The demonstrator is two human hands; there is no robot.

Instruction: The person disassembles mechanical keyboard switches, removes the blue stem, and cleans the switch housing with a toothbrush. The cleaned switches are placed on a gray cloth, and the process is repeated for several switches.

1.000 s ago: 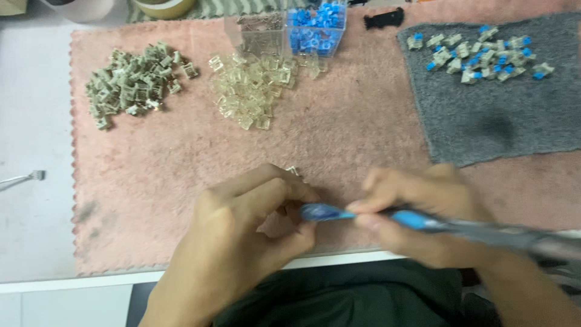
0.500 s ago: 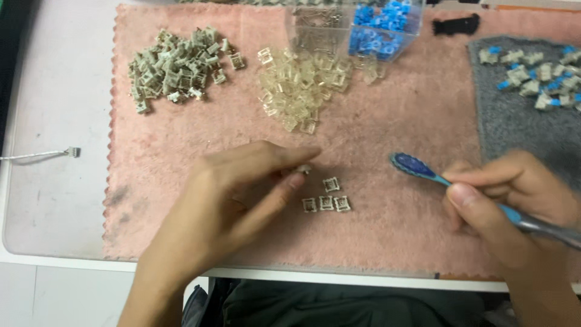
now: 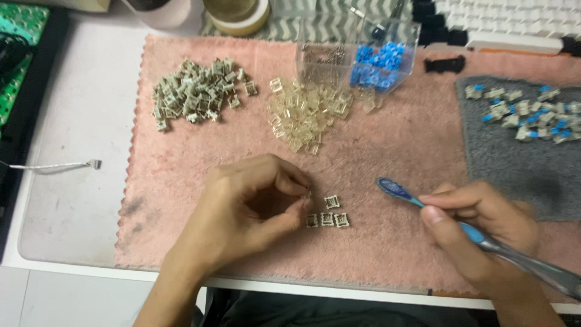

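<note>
Pinching a small grey switch part [image 3: 307, 196] between my left hand's [image 3: 248, 209] thumb and fingertips, I hold it just left of four square housings [image 3: 328, 215] lying on the fuzzy pink mat [image 3: 387, 139]. My right hand [image 3: 478, 233] — closed around a blue-handled brush [image 3: 417, 200] — waits to the right, bristles pointing far-left toward them.

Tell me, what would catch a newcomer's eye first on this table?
Probably the two hands low on the pink mat: the left hand pinches a tiny part beside four small square pieces, while the right hand holds a blue toothbrush. Behind them lie heaps of grey parts and clear parts.
</note>
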